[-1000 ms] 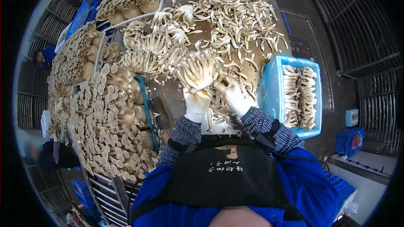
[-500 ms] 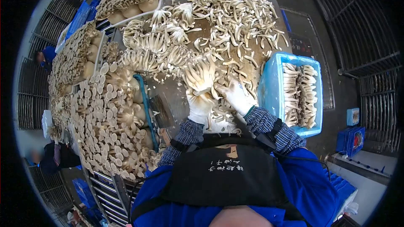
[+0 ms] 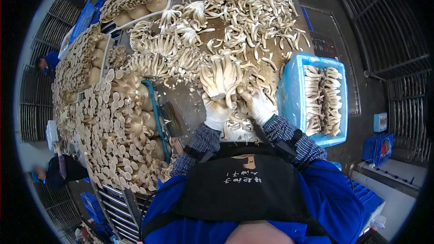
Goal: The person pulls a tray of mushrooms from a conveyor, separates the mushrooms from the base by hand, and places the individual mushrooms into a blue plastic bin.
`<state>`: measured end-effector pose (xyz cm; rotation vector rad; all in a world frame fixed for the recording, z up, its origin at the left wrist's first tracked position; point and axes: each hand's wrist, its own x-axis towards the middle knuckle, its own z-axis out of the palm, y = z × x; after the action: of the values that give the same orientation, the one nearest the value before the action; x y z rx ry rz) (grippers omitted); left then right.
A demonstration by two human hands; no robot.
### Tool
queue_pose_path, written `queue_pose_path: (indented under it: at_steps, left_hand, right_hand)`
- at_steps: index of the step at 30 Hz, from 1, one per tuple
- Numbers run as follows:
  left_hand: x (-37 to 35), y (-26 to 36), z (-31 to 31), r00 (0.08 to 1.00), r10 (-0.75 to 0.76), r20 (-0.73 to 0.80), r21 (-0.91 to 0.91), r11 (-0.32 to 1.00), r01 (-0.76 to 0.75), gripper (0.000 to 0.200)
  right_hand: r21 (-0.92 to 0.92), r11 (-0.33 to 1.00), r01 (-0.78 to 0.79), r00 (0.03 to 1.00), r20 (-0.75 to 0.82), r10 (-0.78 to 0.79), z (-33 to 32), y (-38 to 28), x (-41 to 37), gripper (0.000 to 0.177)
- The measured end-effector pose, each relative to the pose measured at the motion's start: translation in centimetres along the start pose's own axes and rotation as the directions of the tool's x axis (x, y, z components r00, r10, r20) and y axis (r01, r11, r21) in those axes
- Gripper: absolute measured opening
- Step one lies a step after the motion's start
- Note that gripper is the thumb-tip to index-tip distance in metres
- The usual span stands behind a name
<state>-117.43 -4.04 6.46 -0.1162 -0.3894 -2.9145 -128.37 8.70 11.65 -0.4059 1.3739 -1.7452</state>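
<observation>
My left hand [image 3: 217,111], in a white glove, grips a cluster of long-stemmed mushrooms [image 3: 221,77] by its base, stems fanning upward. At the cluster's right side is my right hand [image 3: 257,104], also gloved, its fingers curled and closed; what lies between them is hidden. One bent stem of the cluster hangs down between the two hands. Beyond them, more mushroom clusters [image 3: 153,65] lie on the metal table [image 3: 176,95], and a heap of loose single mushrooms [image 3: 257,16] spreads over its far right part.
To the right stands a blue foam box [image 3: 289,95] lined with film, holding two rows of mushrooms. Uncut mushroom blocks [image 3: 110,131] crowd the left side, beside a teal strip [image 3: 158,122]. Metal racks [image 3: 384,22] line the right. A co-worker [image 3: 63,169] is at the far left.
The mushroom cluster has turned slightly in my left hand and stands more upright. My right hand has shifted a little, staying at its side. The co-worker at the left has moved slightly.
</observation>
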Motion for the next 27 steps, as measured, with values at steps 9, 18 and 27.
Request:
queue_pose_path:
  at_steps: [9, 18, 27]
  left_hand:
    - [0.6, 1.5, 2.1, 0.988, 0.079, -0.134, -0.264, 0.958, -0.112, 0.078]
    - [0.7, 1.0, 0.0, 0.968, 0.129, -0.216, -0.240, 0.954, -0.181, 0.078]
    - [0.9, 0.6, 3.0, 0.967, 0.184, -0.174, -0.246, 0.943, -0.224, 0.068]
  right_hand:
    - [-0.880, 0.350, 0.321, 0.879, 0.139, -0.456, -4.9, 1.7, 0.4, 0.017]
    - [-0.711, 0.703, -0.017, 0.987, -0.125, -0.103, -1.5, 1.6, -1.4, 0.021]
    - [-0.234, 0.966, -0.111, 0.964, -0.263, 0.047, -3.0, 0.7, 3.1, 0.042]
